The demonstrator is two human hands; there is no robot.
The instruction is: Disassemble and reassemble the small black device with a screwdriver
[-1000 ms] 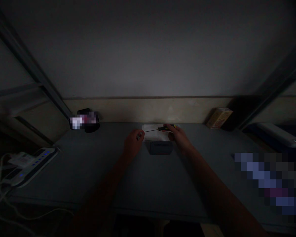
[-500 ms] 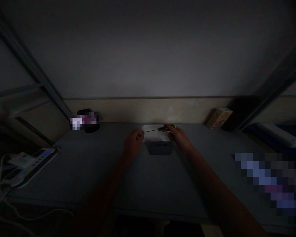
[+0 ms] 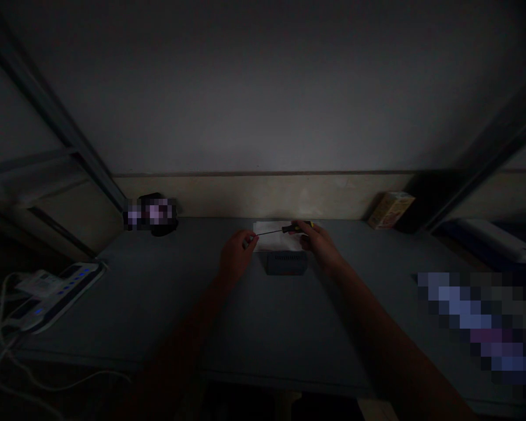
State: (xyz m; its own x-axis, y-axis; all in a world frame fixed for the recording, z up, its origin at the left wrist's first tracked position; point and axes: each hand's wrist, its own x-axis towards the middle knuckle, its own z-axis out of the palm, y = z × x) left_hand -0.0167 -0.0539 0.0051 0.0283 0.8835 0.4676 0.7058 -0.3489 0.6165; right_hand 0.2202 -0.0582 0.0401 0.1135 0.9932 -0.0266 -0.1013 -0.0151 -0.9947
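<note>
A screwdriver (image 3: 289, 229) with a dark, yellow-ended handle and a thin metal shaft lies nearly level between my hands. My right hand (image 3: 319, 242) grips its handle, fingers wrapped round it. At the shaft's tip, the fingers of my left hand (image 3: 236, 251) are pinched together; whatever sits between them is too small and dark to name. Beneath the shaft, white paper (image 3: 267, 241) lies on the grey table. Just in front of the paper is a small dark-grey box-like case (image 3: 286, 264) with a row of slots along its upper edge, touched by neither hand.
A power strip (image 3: 65, 295) with a plugged-in white adapter and cables is at the left. A dark object (image 3: 161, 227), partly blurred out, stands at the back left. At the back right, a patterned carton (image 3: 390, 210) leans near a black item. The wall rises behind the table (image 3: 254, 327).
Very little differs. The left fingertips have shifted slightly right along with the screwdriver's tip, and both hands keep their grips.
</note>
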